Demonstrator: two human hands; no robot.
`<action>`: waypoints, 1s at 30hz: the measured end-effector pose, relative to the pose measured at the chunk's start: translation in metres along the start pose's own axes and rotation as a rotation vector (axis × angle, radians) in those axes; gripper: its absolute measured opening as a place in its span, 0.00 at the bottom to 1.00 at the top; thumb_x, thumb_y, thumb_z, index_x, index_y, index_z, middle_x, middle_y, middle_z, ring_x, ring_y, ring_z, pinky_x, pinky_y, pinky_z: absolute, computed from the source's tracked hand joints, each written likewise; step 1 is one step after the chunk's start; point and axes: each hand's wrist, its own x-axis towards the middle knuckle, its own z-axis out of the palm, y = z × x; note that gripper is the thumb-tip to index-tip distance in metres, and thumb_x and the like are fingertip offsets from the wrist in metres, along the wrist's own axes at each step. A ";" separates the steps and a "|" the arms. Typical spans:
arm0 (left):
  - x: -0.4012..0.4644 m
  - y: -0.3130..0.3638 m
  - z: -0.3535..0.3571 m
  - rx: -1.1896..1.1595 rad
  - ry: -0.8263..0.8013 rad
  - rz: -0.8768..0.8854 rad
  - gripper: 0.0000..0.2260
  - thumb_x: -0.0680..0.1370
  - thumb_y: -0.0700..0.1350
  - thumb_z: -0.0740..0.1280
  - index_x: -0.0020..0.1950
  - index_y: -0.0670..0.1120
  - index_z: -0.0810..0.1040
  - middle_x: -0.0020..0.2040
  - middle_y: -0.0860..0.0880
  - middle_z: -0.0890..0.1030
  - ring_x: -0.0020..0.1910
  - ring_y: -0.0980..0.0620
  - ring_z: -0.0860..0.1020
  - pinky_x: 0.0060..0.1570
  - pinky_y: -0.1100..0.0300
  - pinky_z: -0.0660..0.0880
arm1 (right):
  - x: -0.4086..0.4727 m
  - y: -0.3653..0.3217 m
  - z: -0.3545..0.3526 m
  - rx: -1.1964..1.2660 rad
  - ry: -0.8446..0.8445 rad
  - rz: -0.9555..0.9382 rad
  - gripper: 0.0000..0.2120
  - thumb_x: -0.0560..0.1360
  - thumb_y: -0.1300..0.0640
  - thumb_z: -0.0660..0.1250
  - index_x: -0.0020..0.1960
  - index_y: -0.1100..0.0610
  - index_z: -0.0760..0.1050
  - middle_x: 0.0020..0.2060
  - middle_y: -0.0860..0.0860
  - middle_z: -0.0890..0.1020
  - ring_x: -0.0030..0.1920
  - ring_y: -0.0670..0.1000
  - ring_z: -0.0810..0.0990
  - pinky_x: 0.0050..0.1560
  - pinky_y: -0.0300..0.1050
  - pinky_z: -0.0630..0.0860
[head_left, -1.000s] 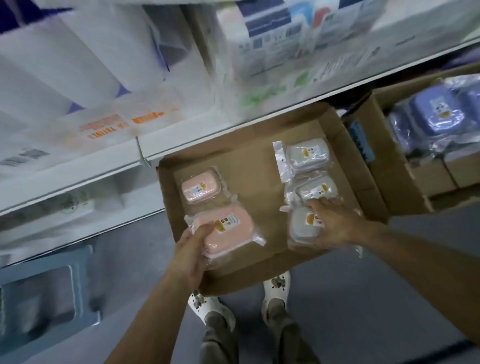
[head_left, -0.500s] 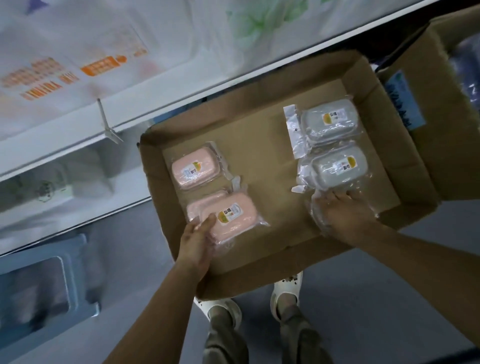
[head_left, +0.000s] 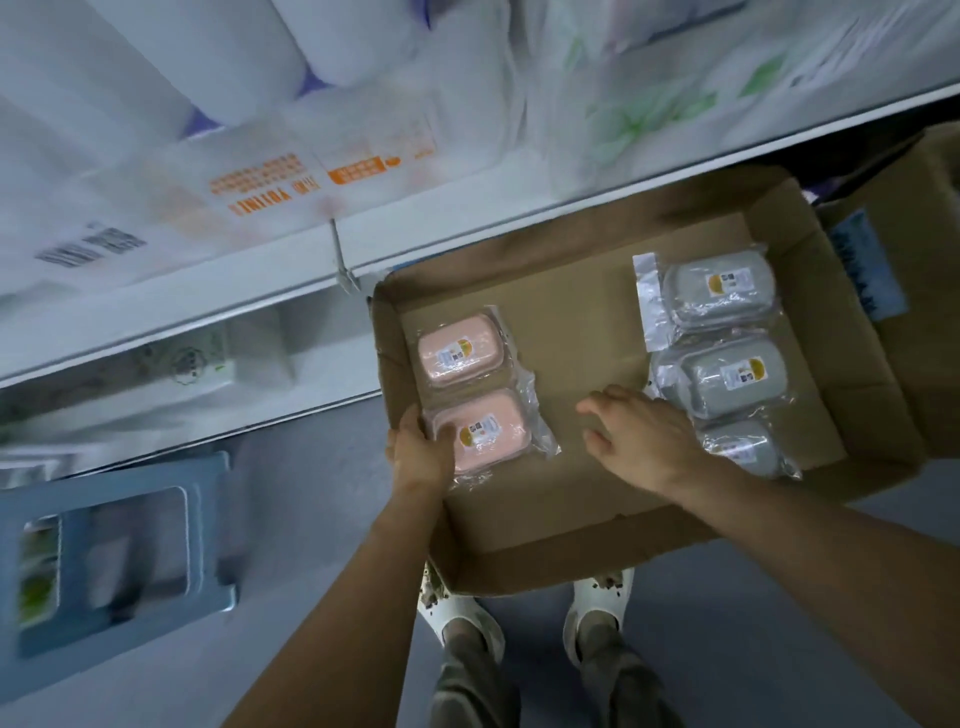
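Packs of paper rolls (head_left: 260, 78) lie on the white shelf (head_left: 467, 228). Below the shelf, a blue plastic stool (head_left: 119, 545) stands on the grey floor (head_left: 311, 499).

Near pink case (head_left: 493, 431): plastic-wrapped, label up, flat in cardboard box (head_left: 571, 332), touching far pink case (head_left: 460, 351).

The left hand (head_left: 421, 452) holds the near pink case (head_left: 488, 431) in the cardboard box (head_left: 571, 545); the right hand (head_left: 644, 441), fingers spread, sits just beside three grey cases (head_left: 737, 379).

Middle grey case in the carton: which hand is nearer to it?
Right. The right hand is open just left of the middle grey case, beside its wrap. The left hand is across the carton, gripping the near pink case.
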 end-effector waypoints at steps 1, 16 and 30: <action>-0.012 0.012 -0.011 0.072 -0.038 0.049 0.29 0.66 0.61 0.63 0.65 0.50 0.73 0.59 0.45 0.79 0.60 0.42 0.77 0.61 0.42 0.75 | -0.003 -0.008 -0.012 0.019 -0.017 -0.010 0.18 0.79 0.50 0.58 0.68 0.50 0.69 0.62 0.50 0.74 0.62 0.52 0.74 0.57 0.48 0.72; -0.266 0.167 -0.246 0.285 0.257 0.662 0.24 0.79 0.50 0.67 0.74 0.50 0.66 0.68 0.51 0.73 0.66 0.50 0.72 0.62 0.55 0.71 | -0.144 -0.132 -0.263 -0.147 0.399 -0.350 0.21 0.79 0.43 0.57 0.70 0.47 0.64 0.63 0.47 0.73 0.62 0.51 0.73 0.57 0.48 0.72; -0.320 0.204 -0.462 0.063 0.630 0.807 0.25 0.78 0.53 0.67 0.74 0.53 0.65 0.67 0.58 0.71 0.63 0.62 0.69 0.59 0.64 0.66 | -0.173 -0.269 -0.425 -0.048 0.750 -0.718 0.21 0.78 0.48 0.62 0.70 0.45 0.66 0.61 0.41 0.73 0.58 0.45 0.73 0.46 0.45 0.75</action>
